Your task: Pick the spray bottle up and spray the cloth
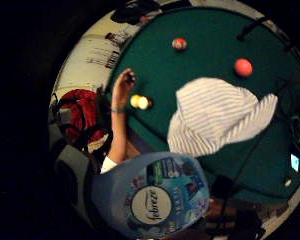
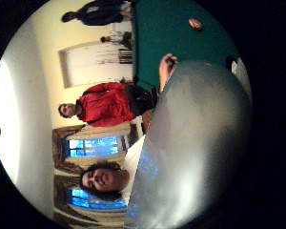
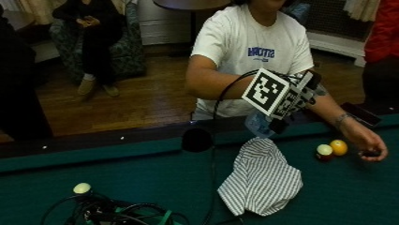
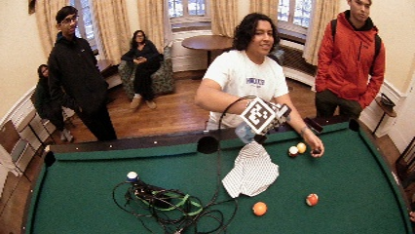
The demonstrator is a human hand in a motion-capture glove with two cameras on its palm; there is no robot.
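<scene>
The gloved right hand [image 3: 298, 97] holds a pale blue spray bottle [image 3: 258, 125] in the air over the near rail of the green pool table [image 3: 124, 173]. The bottle's labelled body [image 1: 155, 196] fills part of the little finger side palm view, and its plain side [image 2: 195, 143] fills much of the thumb side palm view. A white cloth with grey stripes [image 3: 262, 180] lies crumpled on the felt just below and in front of the bottle. In the palm view the cloth [image 1: 217, 116] lies beyond the bottle. The marker hides the fingers.
The bare left hand [image 3: 368, 146] rests on the felt and holds a small dark thing, beside a yellow ball [image 3: 338, 146] and a striped ball [image 3: 324, 151]. An orange ball [image 4: 259, 208] and a red-striped ball [image 4: 311, 199] lie farther out. Cables [image 3: 112, 211] lie on the felt. A side pocket [image 3: 197, 139] sits beside the cloth.
</scene>
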